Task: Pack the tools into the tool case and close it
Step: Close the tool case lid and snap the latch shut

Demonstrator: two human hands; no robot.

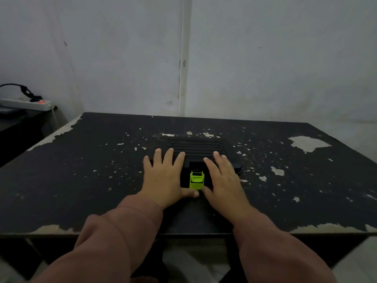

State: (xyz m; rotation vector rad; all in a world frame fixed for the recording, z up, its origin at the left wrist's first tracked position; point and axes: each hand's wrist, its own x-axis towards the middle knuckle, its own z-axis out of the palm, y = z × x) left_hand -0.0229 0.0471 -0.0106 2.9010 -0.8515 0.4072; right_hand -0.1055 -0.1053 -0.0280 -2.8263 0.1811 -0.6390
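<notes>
At the far left, on a separate dark ledge, a white power strip lies with a red light lit and a black cable plugged in. The black surface fills the middle, its coating flaked off in pale patches along the edges and across the top.

The left hand lies flat, palm down, fingers spread and pointing away — its grip is fully open and holds nothing, with the thumb reaching toward the latch. Its fingertips rest on the near-left part of the case.

The case sits at the centre of the surface, lid down. It is black, flat and roughly rectangular, with ridges running left to right across the lid; its long axis looks to run left to right, though the hands hide part of it. A bright green latch stands on its near edge, facing the person.

The right hand lies flat on the case's right side, fingers pointing away — also open, holding nothing, thumb tip just beside the latch.
</notes>
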